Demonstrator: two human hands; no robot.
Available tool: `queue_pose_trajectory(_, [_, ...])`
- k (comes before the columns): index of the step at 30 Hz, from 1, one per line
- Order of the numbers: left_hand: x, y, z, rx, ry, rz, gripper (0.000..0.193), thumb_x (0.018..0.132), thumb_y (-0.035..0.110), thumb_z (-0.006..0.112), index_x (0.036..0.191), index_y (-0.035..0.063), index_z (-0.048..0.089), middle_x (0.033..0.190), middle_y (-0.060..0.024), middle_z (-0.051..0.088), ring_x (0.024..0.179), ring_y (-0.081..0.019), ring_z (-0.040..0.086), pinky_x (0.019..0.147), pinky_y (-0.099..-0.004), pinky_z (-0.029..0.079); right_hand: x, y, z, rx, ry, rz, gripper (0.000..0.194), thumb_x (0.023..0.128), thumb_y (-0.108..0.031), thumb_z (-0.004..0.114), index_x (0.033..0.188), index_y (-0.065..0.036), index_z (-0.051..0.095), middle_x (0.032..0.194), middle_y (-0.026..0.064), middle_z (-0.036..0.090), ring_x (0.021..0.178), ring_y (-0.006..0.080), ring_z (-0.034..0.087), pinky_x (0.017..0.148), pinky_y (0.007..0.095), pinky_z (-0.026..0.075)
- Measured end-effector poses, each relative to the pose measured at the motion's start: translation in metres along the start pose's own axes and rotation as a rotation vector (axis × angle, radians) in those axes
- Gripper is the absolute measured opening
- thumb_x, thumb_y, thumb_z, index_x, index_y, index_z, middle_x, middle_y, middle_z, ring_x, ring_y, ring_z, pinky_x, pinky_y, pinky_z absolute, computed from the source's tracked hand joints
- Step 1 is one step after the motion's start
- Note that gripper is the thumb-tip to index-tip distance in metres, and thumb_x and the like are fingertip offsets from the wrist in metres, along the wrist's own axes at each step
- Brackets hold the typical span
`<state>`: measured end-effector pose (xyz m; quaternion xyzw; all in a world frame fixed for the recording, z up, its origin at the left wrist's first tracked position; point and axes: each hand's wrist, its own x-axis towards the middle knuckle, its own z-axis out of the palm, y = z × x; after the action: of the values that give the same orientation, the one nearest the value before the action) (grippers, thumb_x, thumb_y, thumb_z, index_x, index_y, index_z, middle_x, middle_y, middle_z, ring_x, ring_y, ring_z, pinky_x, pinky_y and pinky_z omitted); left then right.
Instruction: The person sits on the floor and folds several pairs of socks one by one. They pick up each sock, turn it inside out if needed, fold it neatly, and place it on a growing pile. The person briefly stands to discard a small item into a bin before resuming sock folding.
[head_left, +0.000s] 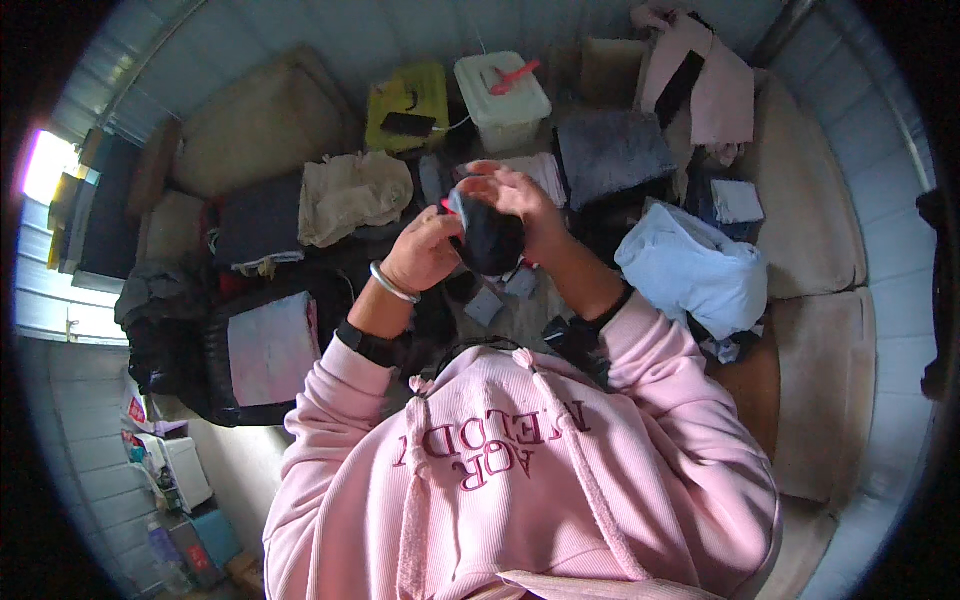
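Observation:
My left hand (426, 251), with a silver bangle at its wrist, grips the edge of a small black cloth item (491, 238). The item is blurred; it may be a sock. A pale patch and a bit of red show by the left fingertips. My right hand (517, 196) is raised against the far side of the black cloth, fingers curved over its top. The cloth hides part of this hand, so its hold is unclear. Below the hands lie small grey folded pieces (484, 306).
Folded dark clothes (259, 217), a beige garment (356, 196) and folded grey-blue cloth (615, 156) lie ahead. A light blue garment (694, 262) sits at right. Behind stand a lidded white tub (514, 124) with a red object (514, 76) and a yellow-green container (386, 94) bearing a phone (409, 123).

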<state>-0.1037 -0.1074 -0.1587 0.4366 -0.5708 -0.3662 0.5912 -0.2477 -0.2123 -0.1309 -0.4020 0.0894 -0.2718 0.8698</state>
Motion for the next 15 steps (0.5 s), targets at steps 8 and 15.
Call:
queue_pose_trajectory(8, [0.011, 0.046, 0.024, -0.094, 0.448, -0.292, 0.005, 0.081, 0.007, 0.047, 0.083, 0.0041, 0.051, 0.074, 0.0017, 0.052, 0.068, -0.0099, 0.048, 0.059, -0.0237, 0.039, -0.015, 0.000, 0.028, -0.796, 0.122, -0.401, 0.056, 0.067, -0.004, 0.069, 0.108, -0.005, 0.031, 0.096, 0.0094, 0.047, 0.088, 0.0154, 0.050, 0.076, 0.0260, 0.042])
queue_pose_trajectory(15, [0.025, 0.051, 0.025, -0.516, 0.710, -0.292, 0.016, 0.085, 0.014, 0.048, 0.091, 0.0006, 0.054, 0.081, -0.0042, 0.058, 0.068, -0.0125, 0.051, 0.063, -0.0247, 0.043, -0.014, -0.003, 0.019, -1.189, 0.310, -0.724, 0.058, 0.062, -0.006, 0.072, 0.105, -0.002, 0.033, 0.092, 0.0103, 0.045, 0.084, 0.0169, 0.050, 0.074, 0.0292, 0.043])
